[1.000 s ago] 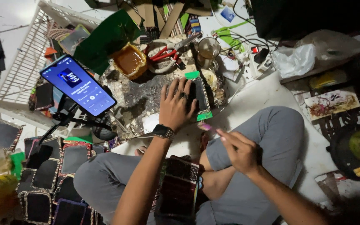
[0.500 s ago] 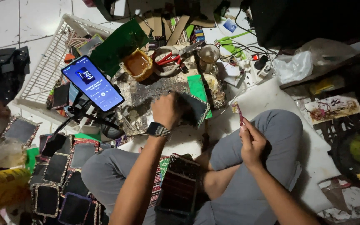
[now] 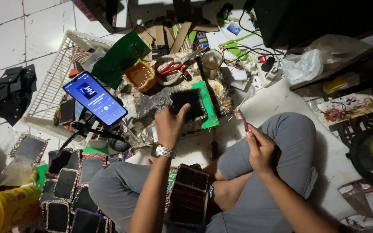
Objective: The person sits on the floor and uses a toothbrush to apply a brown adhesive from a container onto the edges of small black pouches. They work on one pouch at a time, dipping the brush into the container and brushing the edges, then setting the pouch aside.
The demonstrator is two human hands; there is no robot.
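Observation:
I sit cross-legged on the floor in grey trousers. My left hand [image 3: 168, 125], with a metal watch on the wrist, holds a black rectangular piece [image 3: 188, 103] lifted over the stained work board [image 3: 143, 105]. My right hand [image 3: 260, 149] rests over my right knee and grips a thin pink brush [image 3: 241, 118] pointing up and away. A stack of dark patterned pieces [image 3: 189, 196] lies in my lap between my legs.
A lit phone [image 3: 94, 98] stands on a small tripod at left. An orange glue tub [image 3: 140, 75], red-handled scissors [image 3: 172, 68] and a cup [image 3: 212, 64] lie beyond the board. Finished patterned squares [image 3: 67, 185] cover the floor at lower left, beside a yellow container [image 3: 5, 209]. A white wire rack [image 3: 55, 82] leans at left.
My left hand has lifted the black piece off the board instead of pressing flat on it. My right hand has turned the brush upright over my knee. The view has shifted.

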